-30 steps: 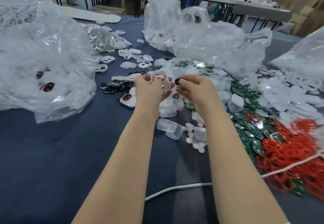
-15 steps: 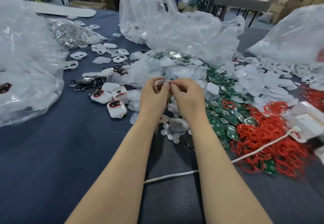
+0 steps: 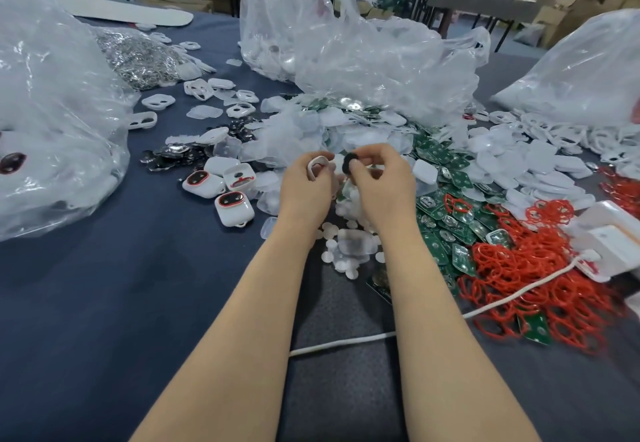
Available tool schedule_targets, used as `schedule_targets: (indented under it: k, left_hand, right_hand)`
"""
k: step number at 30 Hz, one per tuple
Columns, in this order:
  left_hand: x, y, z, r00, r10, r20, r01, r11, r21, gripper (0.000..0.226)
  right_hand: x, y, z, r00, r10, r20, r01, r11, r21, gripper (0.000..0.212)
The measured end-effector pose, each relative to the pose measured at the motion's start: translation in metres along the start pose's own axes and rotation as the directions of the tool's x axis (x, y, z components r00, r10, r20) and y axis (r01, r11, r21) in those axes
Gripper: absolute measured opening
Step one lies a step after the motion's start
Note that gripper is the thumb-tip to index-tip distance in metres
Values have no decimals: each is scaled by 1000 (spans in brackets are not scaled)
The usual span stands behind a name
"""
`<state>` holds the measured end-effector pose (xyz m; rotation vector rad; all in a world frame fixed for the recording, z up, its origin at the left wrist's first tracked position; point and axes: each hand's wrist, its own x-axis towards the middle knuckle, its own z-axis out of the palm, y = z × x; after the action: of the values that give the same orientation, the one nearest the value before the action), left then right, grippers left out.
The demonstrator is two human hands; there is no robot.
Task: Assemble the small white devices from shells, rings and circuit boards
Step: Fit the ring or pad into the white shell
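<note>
1. Three finished white devices point(image 3: 234, 203) lie on the desk point(image 3: 104, 303), left of the hands.
2. The left hand point(image 3: 304, 185) grips a white shell point(image 3: 317, 164) by its edge, above the loose parts.
3. The right hand point(image 3: 384, 182) pinches a dark disc point(image 3: 348, 163) just beside the shell. Half a second ago we saw both hands pressed together; now they have parted (we judge the disc not yet seated).
4. Green circuit boards point(image 3: 446, 220) and red rings point(image 3: 540, 268) wait at right.

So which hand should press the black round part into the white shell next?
Probably the right hand: it pinches the black round part just beside the white shell that the left hand grips.
</note>
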<state>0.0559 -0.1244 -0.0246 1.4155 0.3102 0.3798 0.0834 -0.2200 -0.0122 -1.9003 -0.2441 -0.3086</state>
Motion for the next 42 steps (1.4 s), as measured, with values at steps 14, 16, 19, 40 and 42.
schedule_targets:
  k: [14,16,19,40,42]
  left_hand:
    - [-2,17,1,941,-289,177,338,822,-458,42]
    - [-2,18,1,941,-297,160,337,828,-448,40]
    - [-1,16,1,953,-266,146,302,870,-390,35]
    - [-4,8,-2,998,-17,54,15,999,36,20]
    - [-4,9,-1,997,-20,73,18,999,29,23]
  right_hand:
    - [-7,-9,5,994,-8,105,-8,988,153,18]
    - [-8,-10,4,994,-9,108,-9,986,164,16]
    - [-9,-12,4,993,8,120,-30,983,180,8]
    - [-1,-2,4,992,120,-50,-108,974,202,9]
    - [-2,-3,4,996,89,-27,-83,982,171,12]
